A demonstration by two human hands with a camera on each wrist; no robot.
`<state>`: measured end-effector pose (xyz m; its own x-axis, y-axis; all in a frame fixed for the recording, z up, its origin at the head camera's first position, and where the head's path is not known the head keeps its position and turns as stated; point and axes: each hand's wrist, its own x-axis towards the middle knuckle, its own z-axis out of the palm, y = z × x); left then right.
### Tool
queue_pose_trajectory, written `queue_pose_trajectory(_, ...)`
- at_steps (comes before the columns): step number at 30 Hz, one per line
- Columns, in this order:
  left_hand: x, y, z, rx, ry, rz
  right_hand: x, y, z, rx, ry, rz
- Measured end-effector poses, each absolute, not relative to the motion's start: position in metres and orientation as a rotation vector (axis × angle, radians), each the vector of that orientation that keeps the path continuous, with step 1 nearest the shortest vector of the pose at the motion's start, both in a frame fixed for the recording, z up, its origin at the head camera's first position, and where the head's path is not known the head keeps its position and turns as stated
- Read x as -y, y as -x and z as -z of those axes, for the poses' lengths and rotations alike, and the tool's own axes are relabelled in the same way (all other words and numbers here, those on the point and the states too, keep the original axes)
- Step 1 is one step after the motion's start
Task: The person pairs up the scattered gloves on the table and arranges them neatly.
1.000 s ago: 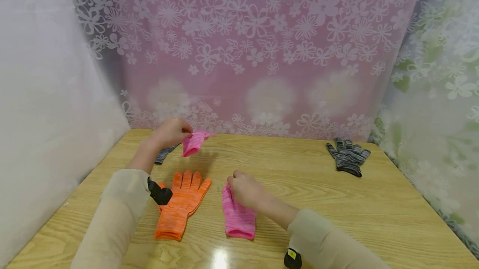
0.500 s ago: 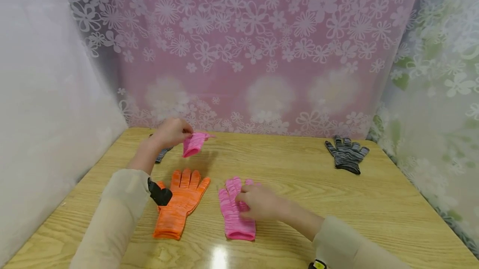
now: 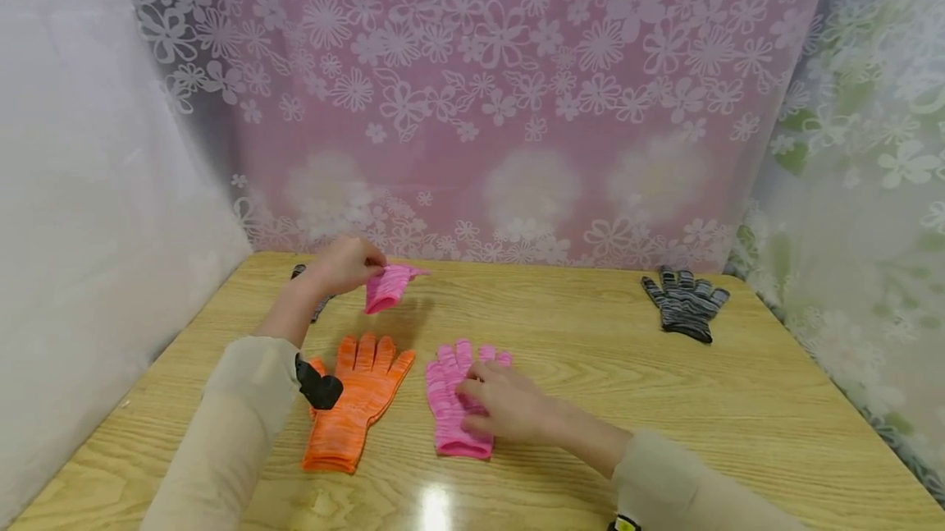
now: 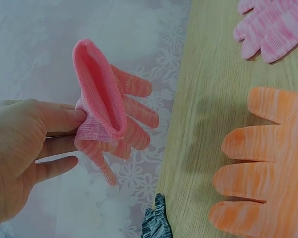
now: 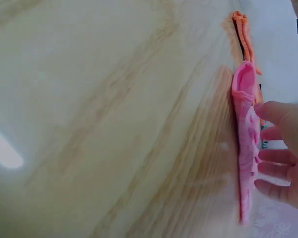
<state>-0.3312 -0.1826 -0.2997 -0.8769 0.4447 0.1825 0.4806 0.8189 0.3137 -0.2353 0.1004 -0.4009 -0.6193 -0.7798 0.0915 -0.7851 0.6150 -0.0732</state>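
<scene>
A pink knitted glove [image 3: 385,290] hangs above the far left of the table, pinched near its cuff by my left hand [image 3: 341,265]. In the left wrist view the cuff [image 4: 96,130] gapes toward the camera and the glove's fingers point away. A second pink glove [image 3: 446,401] lies flat at the middle, fingers pointing to the back and cuff to the front. Over its right side is my right hand [image 3: 511,405], its fingers spread and lightly bent, fingertips right at the fabric [image 5: 247,131]. Left of it lies an orange glove [image 3: 345,418].
A grey-black glove [image 3: 687,306] lies at the back right of the wooden table [image 3: 591,326]. Another grey-black glove [image 4: 157,222] is mostly hidden behind my left hand in the head view. More orange fabric [image 3: 317,365] shows beside the orange glove's left edge. A flowered curtain [image 3: 509,104] hangs behind.
My right hand has let go of the lying pink glove's fingers and moved right over its palm. That glove's fingers now spread out, and it has shifted slightly back and left. My left hand barely moves.
</scene>
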Motion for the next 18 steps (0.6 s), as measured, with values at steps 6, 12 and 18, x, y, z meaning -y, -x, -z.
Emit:
queue_pose_trajectory(6,0.180,0.332,0.298,2.904,0.749,0.543,-0.114,0.224,0.391,2.595,-1.582,-0.056)
queue_pose_trajectory(12,0.175,0.330,0.299,2.882,0.768,0.533,-0.126,0.218,0.392,2.647,-1.711,-0.001)
queue_pose_trajectory(18,0.162,0.325,0.305,2.863,0.849,0.517,-0.134,0.215,0.399,2.479,-1.749,-0.070)
